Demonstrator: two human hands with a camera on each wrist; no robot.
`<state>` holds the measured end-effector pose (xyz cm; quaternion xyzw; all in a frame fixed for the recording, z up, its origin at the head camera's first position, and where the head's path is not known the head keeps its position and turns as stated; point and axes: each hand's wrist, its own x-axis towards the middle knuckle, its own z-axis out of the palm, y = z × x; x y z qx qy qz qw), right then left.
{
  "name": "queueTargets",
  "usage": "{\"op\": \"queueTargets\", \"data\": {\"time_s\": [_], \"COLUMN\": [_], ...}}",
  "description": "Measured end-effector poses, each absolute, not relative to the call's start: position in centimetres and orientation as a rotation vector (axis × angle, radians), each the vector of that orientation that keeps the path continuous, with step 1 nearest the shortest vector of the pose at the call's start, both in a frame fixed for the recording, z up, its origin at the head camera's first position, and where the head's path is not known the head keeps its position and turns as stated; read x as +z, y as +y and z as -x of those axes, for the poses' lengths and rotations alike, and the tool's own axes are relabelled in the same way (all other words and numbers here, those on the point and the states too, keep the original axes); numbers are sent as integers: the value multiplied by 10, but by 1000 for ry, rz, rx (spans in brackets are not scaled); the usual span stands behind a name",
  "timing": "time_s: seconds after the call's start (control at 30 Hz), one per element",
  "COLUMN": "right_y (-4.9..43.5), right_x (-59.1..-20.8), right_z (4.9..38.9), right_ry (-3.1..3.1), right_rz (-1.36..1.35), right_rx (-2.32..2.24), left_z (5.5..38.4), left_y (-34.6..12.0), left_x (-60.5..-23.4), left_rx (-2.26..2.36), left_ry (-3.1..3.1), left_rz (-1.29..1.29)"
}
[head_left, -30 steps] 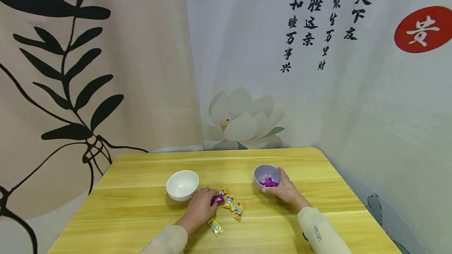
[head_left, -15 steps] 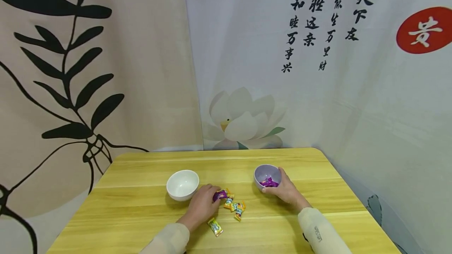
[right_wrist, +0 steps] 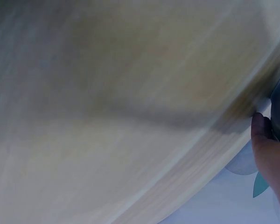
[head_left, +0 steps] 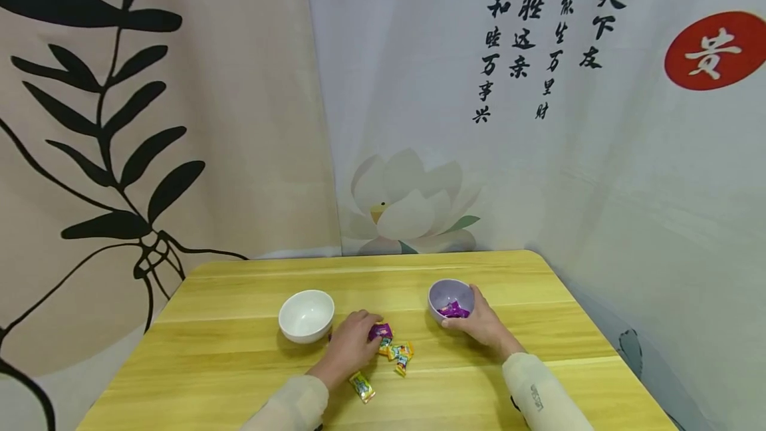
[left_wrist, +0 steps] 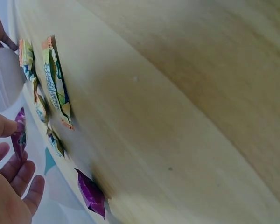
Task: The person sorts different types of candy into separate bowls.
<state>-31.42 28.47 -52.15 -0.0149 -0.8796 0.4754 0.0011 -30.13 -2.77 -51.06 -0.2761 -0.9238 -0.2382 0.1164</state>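
Note:
My left hand point(head_left: 350, 344) pinches a purple-wrapped candy point(left_wrist: 19, 133) between thumb and fingers, held above the table in the left wrist view. Seen from the head, this hand is over the middle of the table, beside several yellow-wrapped candies point(head_left: 401, 356). Another purple candy point(left_wrist: 90, 193) lies on the wood, mostly hidden behind the hand in the head view. With thumb and fingers around its right side, my right hand point(head_left: 483, 326) grips a light purple bowl point(head_left: 439, 293). Purple candies point(head_left: 453, 310) lie inside that bowl.
A white bowl point(head_left: 306, 316) stands left of the left hand. One yellow-green candy point(head_left: 362, 386) lies apart, nearer the front. The wooden table point(head_left: 239, 351) ends at a back edge close to a printed curtain point(head_left: 269, 118).
The left hand has shifted a little to the right with the purple candy, now over the yellow candies. My right hand stays on the purple bowl.

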Motion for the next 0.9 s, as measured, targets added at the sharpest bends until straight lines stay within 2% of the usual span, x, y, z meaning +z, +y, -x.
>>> {"op": "queueTargets", "data": {"time_s": [0.37, 0.9], "right_y": [283, 280], "right_x": [-521, -517], "right_z": [313, 311], "right_ry": [-2762, -2756], "right_rz": [58, 50], "right_rx": [1488, 1493], "left_z": [304, 323], "left_y": [-26, 2], "left_x": [-510, -477], "left_rx": [-762, -908], "left_ry": [-2734, -2693], "left_rz": [843, 739]}}
